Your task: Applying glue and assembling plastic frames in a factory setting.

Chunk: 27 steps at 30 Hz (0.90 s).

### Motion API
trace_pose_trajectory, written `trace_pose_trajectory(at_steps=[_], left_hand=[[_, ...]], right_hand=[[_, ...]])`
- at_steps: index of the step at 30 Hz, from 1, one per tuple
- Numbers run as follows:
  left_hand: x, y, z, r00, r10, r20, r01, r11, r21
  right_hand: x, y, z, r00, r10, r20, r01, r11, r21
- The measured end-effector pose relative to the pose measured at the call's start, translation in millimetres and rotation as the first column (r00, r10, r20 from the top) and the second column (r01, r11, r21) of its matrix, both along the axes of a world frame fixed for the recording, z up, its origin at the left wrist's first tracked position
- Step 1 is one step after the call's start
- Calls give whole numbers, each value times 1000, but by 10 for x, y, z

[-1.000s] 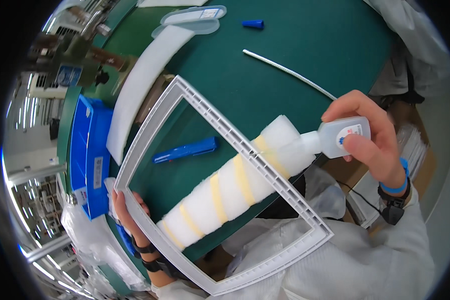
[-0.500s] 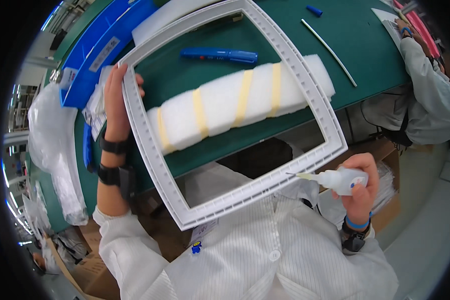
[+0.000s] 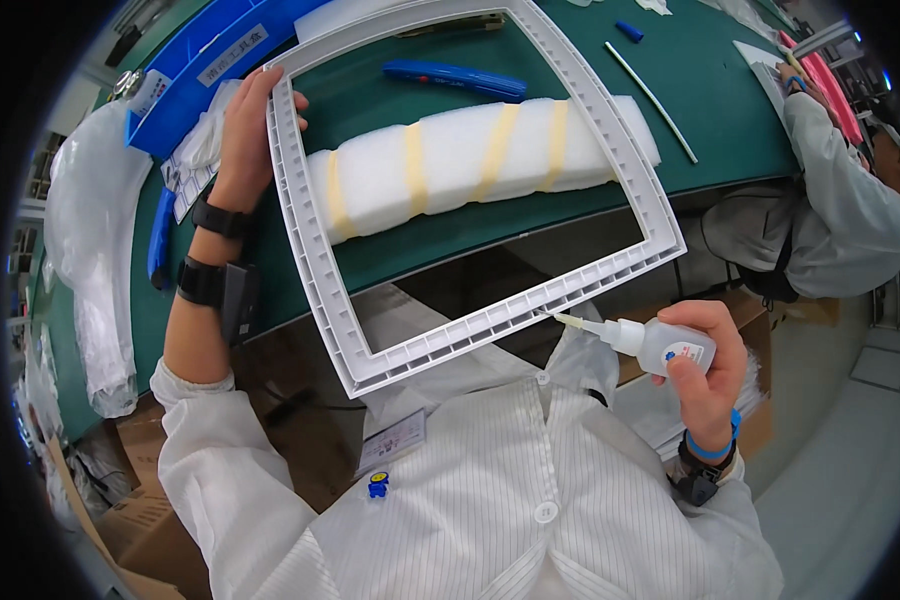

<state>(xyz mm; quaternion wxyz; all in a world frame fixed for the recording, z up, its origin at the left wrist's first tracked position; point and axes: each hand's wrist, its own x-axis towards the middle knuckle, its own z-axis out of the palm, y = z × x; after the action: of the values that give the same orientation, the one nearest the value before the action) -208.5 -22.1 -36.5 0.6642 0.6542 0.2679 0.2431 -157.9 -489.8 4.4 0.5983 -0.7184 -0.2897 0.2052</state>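
Note:
A white plastic frame (image 3: 304,262), squarish with ribbed slots round its rim, is held tilted over the bench edge. My left hand (image 3: 248,135) is closed on its upper left side, fingertips curling to the inner edge. In my right hand (image 3: 710,370) lies a small translucent dropper bottle (image 3: 660,345), gripped between thumb and fingers. Its thin nozzle points left, with the tip at the frame's near side; whether it touches cannot be made out. Behind the frame's opening, a white foam block (image 3: 460,160) wrapped with yellowish tape strips rests on the green bench.
On the green bench (image 3: 710,110) lie a blue marker (image 3: 455,78), a blue cap (image 3: 629,31) and a thin white stick (image 3: 652,102). A blue bin (image 3: 185,85), blue-handled pliers (image 3: 160,235) and a plastic bag (image 3: 95,230) are at left. Another person's sleeve (image 3: 850,190) shows at right.
The bottle's nozzle has shifted left along the frame's near side. The frame sits slightly higher in view, still in my left hand, and the view itself has shifted.

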Motion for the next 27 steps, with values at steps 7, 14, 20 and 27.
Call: trace_pose_trajectory(at_steps=[7, 14, 20, 27], left_hand=[[-34, -12, -10, 1000, -10, 5, 9, 999, 32], [-20, -5, -1, 1000, -9, -17, 10, 998, 54], [-12, 16, -29, 1000, -12, -5, 13, 998, 56], [24, 5, -25, 1000, -13, -14, 14, 998, 68]], right_hand=[[92, 141, 258, 856, 121, 503, -65, 990, -127], [98, 234, 432, 693, 200, 693, -117, 979, -165], [78, 289, 461, 683, 196, 704, -137, 981, -140], [94, 278, 495, 683, 223, 696, -151, 975, -165]])
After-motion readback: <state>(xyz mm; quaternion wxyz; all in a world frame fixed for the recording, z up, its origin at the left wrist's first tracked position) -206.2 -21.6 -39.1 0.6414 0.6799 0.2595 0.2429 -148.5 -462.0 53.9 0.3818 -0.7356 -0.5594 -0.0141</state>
